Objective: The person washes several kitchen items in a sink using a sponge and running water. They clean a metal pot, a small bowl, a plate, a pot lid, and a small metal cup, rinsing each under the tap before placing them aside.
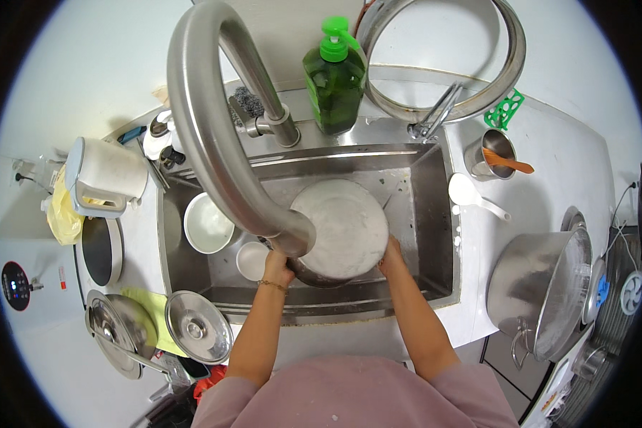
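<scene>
A round metal pot, filled nearly to its rim with cloudy whitish contents, is in the stainless steel sink under the faucet. My left hand grips its left side, the fingers partly hidden by the faucet and the pot. On the pot's right side is my right hand, closed at the edge, with its fingertips hidden. Left of the pot, a white bowl and a smaller white bowl stand in the sink. Whether water runs from the faucet cannot be told.
Behind the sink stands a green soap pump bottle. To the right are a white rice paddle, a metal cup and a large stockpot. A kettle and a metal lid stand at the left.
</scene>
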Motion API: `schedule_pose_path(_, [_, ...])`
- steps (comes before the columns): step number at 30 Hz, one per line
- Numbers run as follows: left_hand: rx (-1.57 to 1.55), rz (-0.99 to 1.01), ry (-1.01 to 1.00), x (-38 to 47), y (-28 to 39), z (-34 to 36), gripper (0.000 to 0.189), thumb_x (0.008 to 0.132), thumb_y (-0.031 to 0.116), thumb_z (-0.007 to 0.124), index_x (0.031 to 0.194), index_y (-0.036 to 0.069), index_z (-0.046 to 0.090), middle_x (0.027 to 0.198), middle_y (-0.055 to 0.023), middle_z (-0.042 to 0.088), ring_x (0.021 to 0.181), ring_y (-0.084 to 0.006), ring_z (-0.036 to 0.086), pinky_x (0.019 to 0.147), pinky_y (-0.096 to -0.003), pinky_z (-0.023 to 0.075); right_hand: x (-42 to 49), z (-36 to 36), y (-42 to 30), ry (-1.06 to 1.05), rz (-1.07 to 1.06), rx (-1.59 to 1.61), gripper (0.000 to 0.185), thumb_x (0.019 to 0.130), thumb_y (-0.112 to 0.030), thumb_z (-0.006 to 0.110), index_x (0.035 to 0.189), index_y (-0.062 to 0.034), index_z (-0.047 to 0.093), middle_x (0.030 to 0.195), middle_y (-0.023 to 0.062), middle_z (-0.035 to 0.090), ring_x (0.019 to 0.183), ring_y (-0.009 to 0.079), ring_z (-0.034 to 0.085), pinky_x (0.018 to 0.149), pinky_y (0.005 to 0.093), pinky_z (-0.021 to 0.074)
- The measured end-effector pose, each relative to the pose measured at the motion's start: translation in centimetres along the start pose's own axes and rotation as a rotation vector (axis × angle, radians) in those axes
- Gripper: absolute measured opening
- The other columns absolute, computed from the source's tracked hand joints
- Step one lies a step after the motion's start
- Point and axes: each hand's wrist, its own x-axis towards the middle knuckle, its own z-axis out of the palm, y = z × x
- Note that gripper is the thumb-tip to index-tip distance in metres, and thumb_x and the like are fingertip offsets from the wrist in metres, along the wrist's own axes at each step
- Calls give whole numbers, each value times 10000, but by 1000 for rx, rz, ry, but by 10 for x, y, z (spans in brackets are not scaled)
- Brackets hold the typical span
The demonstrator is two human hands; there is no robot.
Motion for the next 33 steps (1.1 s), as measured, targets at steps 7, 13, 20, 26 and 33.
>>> schedule_pose_path(7, [-17, 290, 125, 14, 0, -22, 415, 874, 233, 606, 1253, 113, 488, 1282, -54, 488, 1151, -232, 473, 989, -423, 386, -74, 55, -9, -235, -850, -403, 349, 897, -146, 531, 1228, -38, 537, 1252, 167, 526, 1186, 270, 470, 999, 355, 355])
schedule_pose_path(13, [47, 315, 266, 24, -3, -26, 519, 896, 411, 528, 1301, 94, 454, 1293, -59, 463, 1138, -216, 455, 947, -375, 395, -56, 104, 0, -198, -1174, -850, 437, 902, -186, 487, 1321, -76, 432, 1320, 230, 441, 1284, 391, 337, 1071, 460, 246])
schedule_pose_path(20, [314, 450, 54, 37, 12, -44, 583, 937, 503, 357, 1310, 55, 349, 1269, -115, 407, 1136, -254, 403, 950, -399, 352, -63, 103, 2, 17, -1148, -735, 468, 886, -179, 428, 1318, -4, 386, 1423, 217, 277, 1344, 359, 233, 1100, 429, 183])
schedule_pose_path(26, [576, 619, 91, 15, -3, -18, 664, 972, 475, 282, 1428, 3, 186, 1470, -163, 238, 1331, -285, 279, 1102, -386, 223, -78, 139, -45, -88, -1068, -948, 337, 823, -232, 542, 1109, -58, 579, 1277, 132, 468, 1210, 271, 411, 1024, 439, 273])
schedule_pose_path(33, [687, 846, 281, -6, -16, 19, 709, 957, 519, 268, 1427, -6, 187, 1489, -191, 160, 1362, -293, 216, 1104, -384, 224, -65, 135, -73, -72, -1015, -1624, 266, 744, -247, 616, 892, -34, 672, 843, 121, 626, 913, 255, 561, 883, 352, 377])
